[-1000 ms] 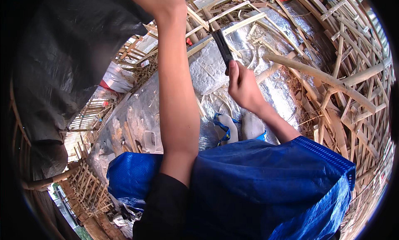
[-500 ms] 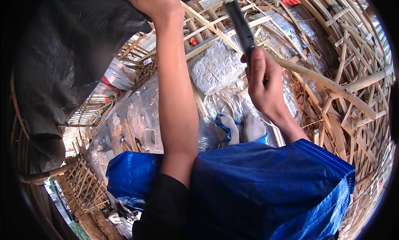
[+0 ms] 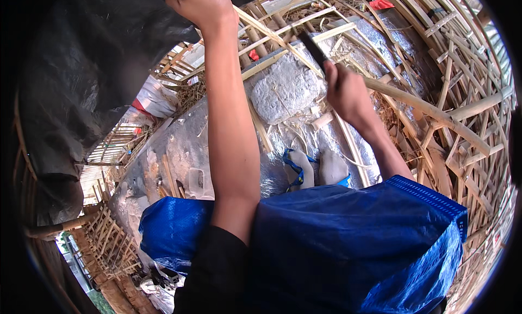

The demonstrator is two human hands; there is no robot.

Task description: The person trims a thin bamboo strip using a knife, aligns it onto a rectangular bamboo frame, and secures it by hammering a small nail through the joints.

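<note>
My left hand (image 3: 201, 5) is raised at the top edge, fingers curled and partly cut off by the frame. From it a pale split bamboo strip (image 3: 277, 37) slants down to the right, its end over a grey stone block (image 3: 287, 91). In my right hand (image 3: 348, 91) is a knife with a dark blade (image 3: 312, 47), gripped by its handle, which the fingers hide. The blade points up and left, close beside the strip; whether they touch I cannot tell. A blue plastic sheet (image 3: 337, 243) covers my lap.
Bamboo poles and strips (image 3: 467, 129) are heaped along the right. My feet in blue-strapped sandals (image 3: 299, 170) rest on a silvery, littered ground sheet (image 3: 272, 178). Black sheeting (image 3: 98, 69) hangs at the left, above a woven bamboo basket (image 3: 111, 246).
The knife has dropped slightly and turned, so its blade now looks narrower. My right hand has shifted a little right. My left hand has barely moved.
</note>
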